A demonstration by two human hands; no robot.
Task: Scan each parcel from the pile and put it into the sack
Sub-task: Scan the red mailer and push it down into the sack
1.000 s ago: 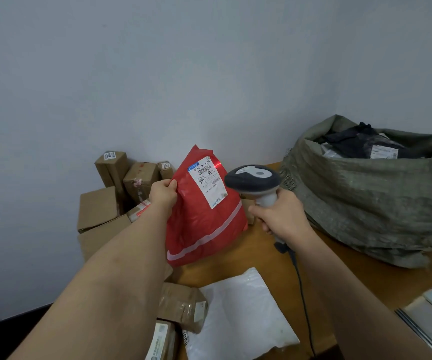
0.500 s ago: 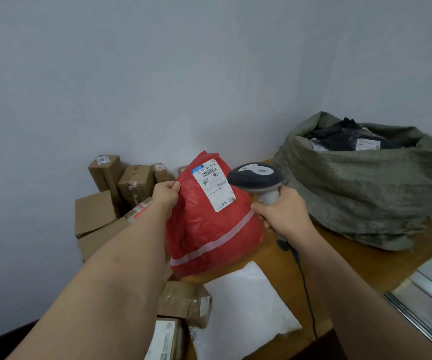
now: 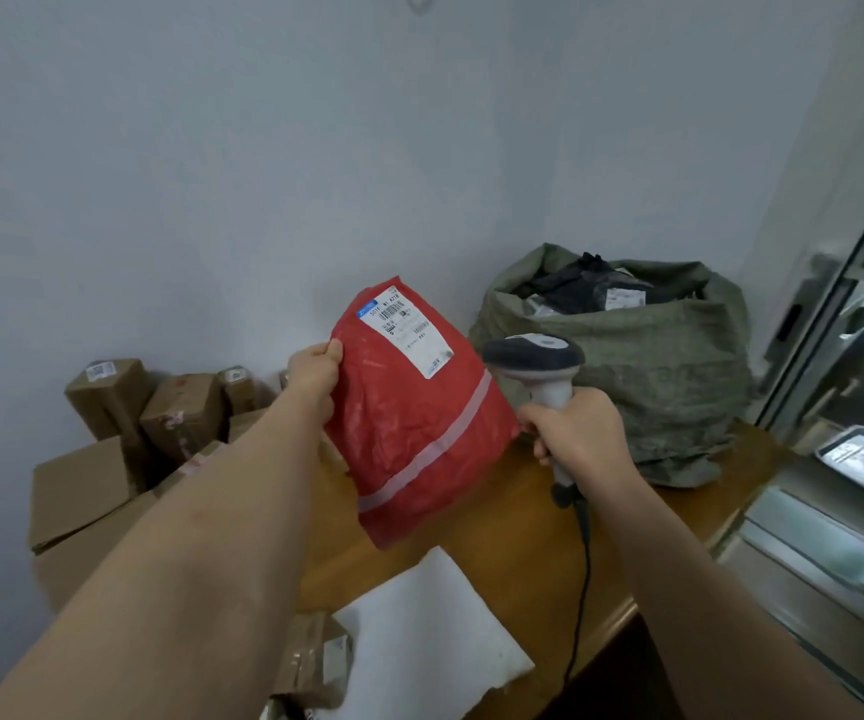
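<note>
My left hand (image 3: 315,371) pinches the red parcel (image 3: 414,423) at its upper left edge, thumb on the front, and holds it up above the table (image 3: 502,517), label (image 3: 409,330) facing me. My right hand (image 3: 575,433) is wrapped round the scanner (image 3: 539,366) handle, just right of the parcel; the scanner's head sits beside the parcel's right edge. The sack (image 3: 627,366) stands behind the scanner, right of the parcel, open, with dark parcels showing inside. The box pile (image 3: 123,433) lies left of the parcel. A white mailer (image 3: 429,641) lies on the table below the parcel.
</note>
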